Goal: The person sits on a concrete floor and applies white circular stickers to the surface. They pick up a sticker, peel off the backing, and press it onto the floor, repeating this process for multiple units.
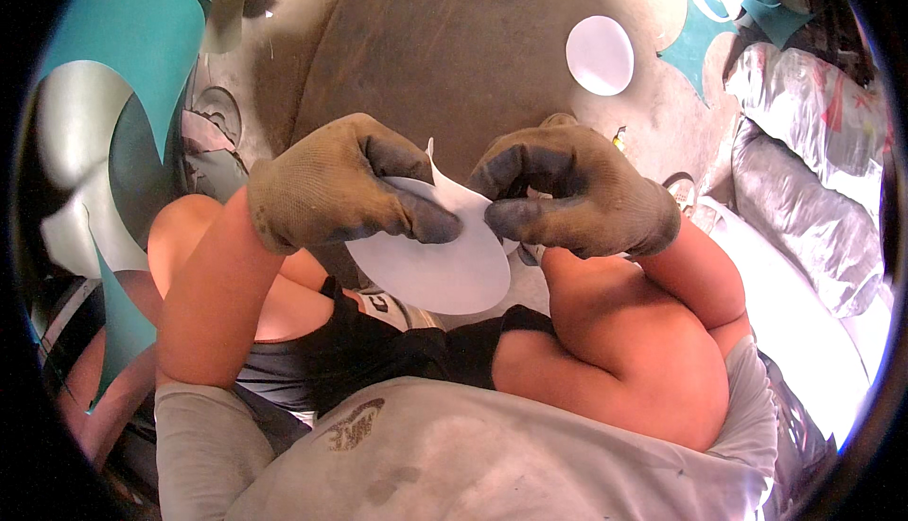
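Observation:
A thin white disc (445, 275) is held up before my lap. My left hand (345, 185), in a brown glove with dark fingertips, is closed on it, the thumb lying across the disc's face. In a matching glove, my right hand (582, 190) is closed in a pinch at the disc's right edge. Between the hands, a narrow pointed flap (442, 169) of white material stands up from the upper edge. Whether it is a peeled layer or part of the rim, I cannot tell. A small object under my right hand is mostly hidden.
Another white disc (600, 56) lies on the floor ahead, right of a large brown round surface (416, 58). Teal sheet offcuts (123, 20) with curved cutouts stand at the left. More scraps (700, 48) lie far right, near silvery plastic bags (804, 190).

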A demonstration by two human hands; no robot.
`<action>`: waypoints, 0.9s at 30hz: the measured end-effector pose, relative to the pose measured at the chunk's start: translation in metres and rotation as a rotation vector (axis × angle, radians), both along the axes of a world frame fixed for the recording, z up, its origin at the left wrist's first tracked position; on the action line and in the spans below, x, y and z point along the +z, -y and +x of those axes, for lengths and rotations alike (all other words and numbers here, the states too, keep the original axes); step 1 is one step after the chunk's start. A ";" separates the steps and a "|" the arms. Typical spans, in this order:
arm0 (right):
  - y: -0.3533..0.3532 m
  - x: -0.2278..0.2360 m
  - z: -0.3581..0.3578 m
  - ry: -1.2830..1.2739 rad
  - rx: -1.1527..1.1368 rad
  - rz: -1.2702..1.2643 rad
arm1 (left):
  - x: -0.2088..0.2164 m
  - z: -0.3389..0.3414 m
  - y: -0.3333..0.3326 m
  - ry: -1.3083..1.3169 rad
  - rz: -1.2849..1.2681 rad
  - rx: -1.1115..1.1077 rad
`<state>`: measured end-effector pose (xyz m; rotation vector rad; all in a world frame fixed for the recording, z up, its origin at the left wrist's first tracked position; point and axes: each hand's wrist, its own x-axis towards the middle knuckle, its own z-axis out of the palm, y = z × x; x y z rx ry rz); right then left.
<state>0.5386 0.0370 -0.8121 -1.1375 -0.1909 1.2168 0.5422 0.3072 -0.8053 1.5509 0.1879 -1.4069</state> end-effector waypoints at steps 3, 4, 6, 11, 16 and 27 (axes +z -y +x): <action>0.001 -0.008 -0.004 0.071 -0.021 0.022 | 0.009 0.007 0.003 -0.024 0.031 -0.065; 0.001 -0.009 -0.005 0.108 -0.021 0.033 | 0.009 0.006 0.003 -0.044 0.017 -0.059; 0.002 -0.010 -0.005 0.194 -0.018 0.056 | 0.007 0.004 0.004 -0.081 -0.010 -0.048; -0.002 -0.002 -0.003 0.094 -0.053 0.022 | 0.006 0.006 0.005 0.042 -0.022 -0.067; -0.002 -0.009 -0.007 0.186 -0.090 0.032 | 0.002 0.002 0.003 0.040 -0.084 -0.024; -0.007 -0.003 -0.006 0.126 -0.084 0.049 | 0.011 0.007 0.003 0.066 -0.045 -0.068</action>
